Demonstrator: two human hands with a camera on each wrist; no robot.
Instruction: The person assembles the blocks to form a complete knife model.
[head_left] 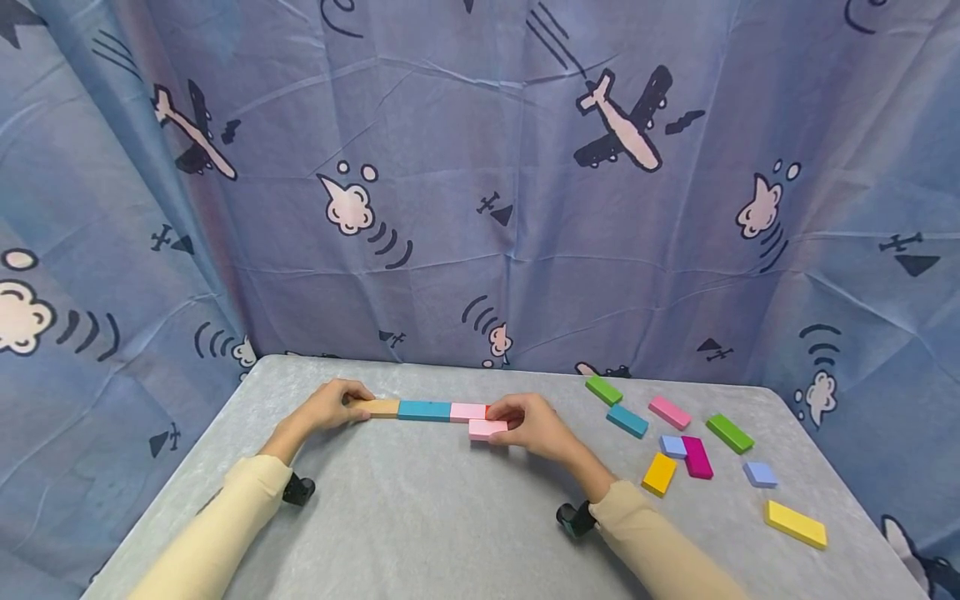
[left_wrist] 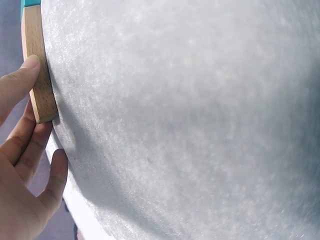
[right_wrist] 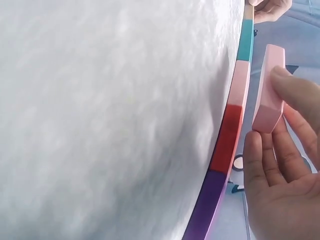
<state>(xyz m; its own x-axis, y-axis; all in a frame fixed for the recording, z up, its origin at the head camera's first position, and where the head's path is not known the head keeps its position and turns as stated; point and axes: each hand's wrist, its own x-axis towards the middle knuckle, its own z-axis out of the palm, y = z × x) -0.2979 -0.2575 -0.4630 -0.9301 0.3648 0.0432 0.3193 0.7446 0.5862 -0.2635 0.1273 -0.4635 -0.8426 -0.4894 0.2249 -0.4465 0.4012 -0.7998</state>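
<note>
A row of blocks lies end to end on the table: a tan wooden block (head_left: 385, 408), a teal block (head_left: 425, 411), a light pink block (head_left: 467, 412), then a red block (right_wrist: 228, 137) and a purple block (right_wrist: 205, 206). My left hand (head_left: 333, 407) holds the tan block at the row's left end between thumb and fingers. Another light pink block (right_wrist: 270, 92) is pinched in my right hand (head_left: 534, 427), apart from the row in the right wrist view. That hand hides most of the red block and the purple one in the head view.
Loose blocks lie at the table's right: several colours, among them a green block (head_left: 730, 433), a magenta block (head_left: 697, 457), an orange-yellow block (head_left: 659, 474) and a yellow block (head_left: 795, 524). A patterned curtain (head_left: 450, 208) hangs behind the grey table (head_left: 435, 517).
</note>
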